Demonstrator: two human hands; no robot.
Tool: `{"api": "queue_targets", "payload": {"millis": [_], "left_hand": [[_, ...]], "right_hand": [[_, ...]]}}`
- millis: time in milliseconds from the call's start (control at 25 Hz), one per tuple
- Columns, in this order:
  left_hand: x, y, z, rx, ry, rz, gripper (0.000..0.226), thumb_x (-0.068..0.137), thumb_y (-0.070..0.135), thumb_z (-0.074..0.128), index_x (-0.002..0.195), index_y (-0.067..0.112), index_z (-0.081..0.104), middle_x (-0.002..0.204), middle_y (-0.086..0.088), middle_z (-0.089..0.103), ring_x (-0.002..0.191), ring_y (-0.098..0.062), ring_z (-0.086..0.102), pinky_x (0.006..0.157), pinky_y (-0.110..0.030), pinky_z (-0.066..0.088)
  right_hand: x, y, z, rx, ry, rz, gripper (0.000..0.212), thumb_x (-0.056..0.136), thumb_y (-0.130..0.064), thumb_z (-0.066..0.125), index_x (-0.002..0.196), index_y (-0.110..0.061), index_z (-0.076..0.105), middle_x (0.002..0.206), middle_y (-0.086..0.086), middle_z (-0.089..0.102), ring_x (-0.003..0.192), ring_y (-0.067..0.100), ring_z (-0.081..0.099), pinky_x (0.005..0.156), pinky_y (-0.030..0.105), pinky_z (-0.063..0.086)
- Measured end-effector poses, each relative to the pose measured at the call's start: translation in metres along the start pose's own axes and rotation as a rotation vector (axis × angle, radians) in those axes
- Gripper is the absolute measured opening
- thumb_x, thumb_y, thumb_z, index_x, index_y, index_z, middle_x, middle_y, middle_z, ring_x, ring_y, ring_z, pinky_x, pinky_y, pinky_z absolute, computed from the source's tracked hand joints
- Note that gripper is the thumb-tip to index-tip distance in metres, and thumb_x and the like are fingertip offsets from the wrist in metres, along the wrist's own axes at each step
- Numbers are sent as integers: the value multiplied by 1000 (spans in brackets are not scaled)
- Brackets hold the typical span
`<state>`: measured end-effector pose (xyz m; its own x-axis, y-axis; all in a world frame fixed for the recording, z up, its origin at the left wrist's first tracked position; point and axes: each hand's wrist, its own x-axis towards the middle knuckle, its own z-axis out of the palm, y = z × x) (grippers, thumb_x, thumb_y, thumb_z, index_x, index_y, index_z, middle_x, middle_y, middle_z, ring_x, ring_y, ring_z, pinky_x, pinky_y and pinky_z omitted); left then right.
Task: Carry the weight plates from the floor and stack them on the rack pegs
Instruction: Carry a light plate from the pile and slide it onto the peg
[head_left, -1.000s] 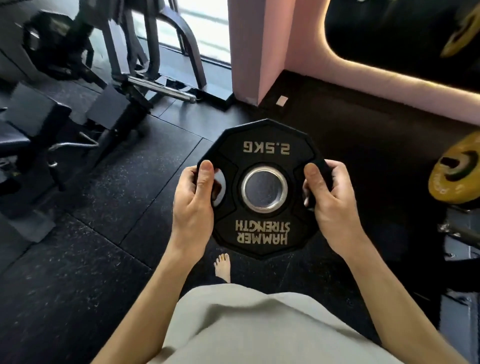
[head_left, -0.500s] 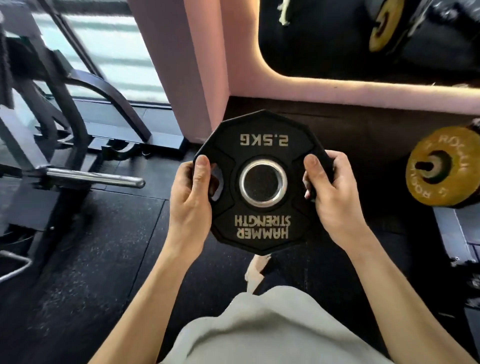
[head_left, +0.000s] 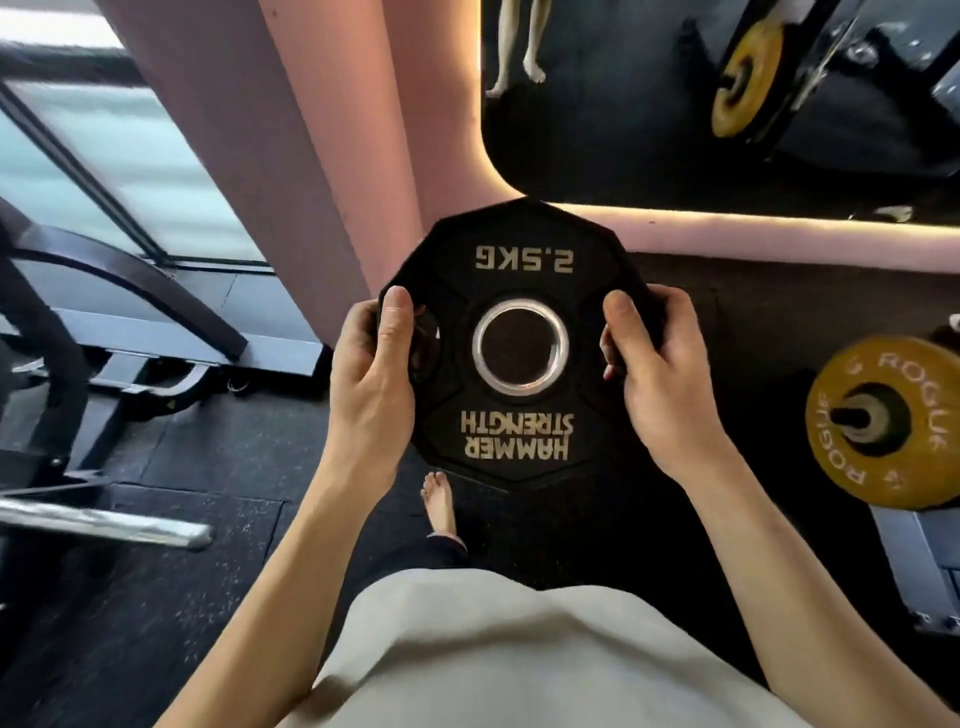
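Observation:
A black 2.5 kg weight plate (head_left: 519, 431) with gold lettering and a steel-ringed centre hole is held flat-on in front of me at chest height. My left hand (head_left: 371, 384) grips its left side, thumb over the front and fingers through the grip slot. My right hand (head_left: 657, 379) grips its right side the same way. At the right edge a yellow plate (head_left: 836, 467) sits on a rack peg (head_left: 852, 415) whose dark tip sticks out of its centre.
A pink pillar (head_left: 291, 156) and a wall mirror (head_left: 779, 104) stand ahead. A grey machine frame (head_left: 130, 291) and a steel bar (head_left: 104, 525) occupy the left. The grey rack base (head_left: 914, 561) is at lower right. My bare foot (head_left: 440, 501) is on the black rubber floor (head_left: 156, 597).
My view has turned right and moved toward the wall. The yellow plate on its peg has come closer and lower in view. Both hands keep the same hold on the black plate.

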<state>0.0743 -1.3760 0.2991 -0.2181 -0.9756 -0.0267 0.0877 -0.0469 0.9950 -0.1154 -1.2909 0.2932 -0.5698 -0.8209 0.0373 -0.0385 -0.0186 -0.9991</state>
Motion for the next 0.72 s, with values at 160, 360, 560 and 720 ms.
{"api": "queue_targets", "payload": {"millis": [160, 360, 560, 720], "left_hand": [[117, -5, 35, 15, -88, 13, 30, 91, 52, 51, 67, 35, 55, 67, 9, 46, 66, -11, 42, 61, -29, 37], [253, 9, 87, 86, -298, 13, 32, 96, 50, 50, 68, 37, 55, 65, 17, 50, 65, -4, 46, 65, -27, 38], [345, 24, 176, 70, -632, 32, 28, 101, 41, 46, 78, 37, 63, 70, 16, 63, 72, -1, 59, 68, -25, 47], [370, 25, 260, 32, -854, 20, 23, 98, 42, 46, 90, 25, 60, 77, 15, 68, 78, 1, 65, 68, -20, 50]], "right_hand": [[101, 12, 11, 22, 119, -3, 30, 88, -49, 61, 106, -26, 53, 89, -11, 63, 83, 2, 61, 78, 24, 48], [200, 0, 18, 66, 364, 18, 56, 70, -67, 68, 108, -29, 54, 102, -6, 67, 99, 11, 67, 86, 31, 52], [263, -14, -12, 40, 673, -33, 41, 81, -59, 66, 106, -28, 53, 105, -6, 67, 104, 13, 67, 91, 36, 54], [284, -16, -59, -8, 892, -87, 47, 81, -58, 63, 110, -22, 54, 109, -2, 66, 103, 10, 66, 89, 31, 53]]}}
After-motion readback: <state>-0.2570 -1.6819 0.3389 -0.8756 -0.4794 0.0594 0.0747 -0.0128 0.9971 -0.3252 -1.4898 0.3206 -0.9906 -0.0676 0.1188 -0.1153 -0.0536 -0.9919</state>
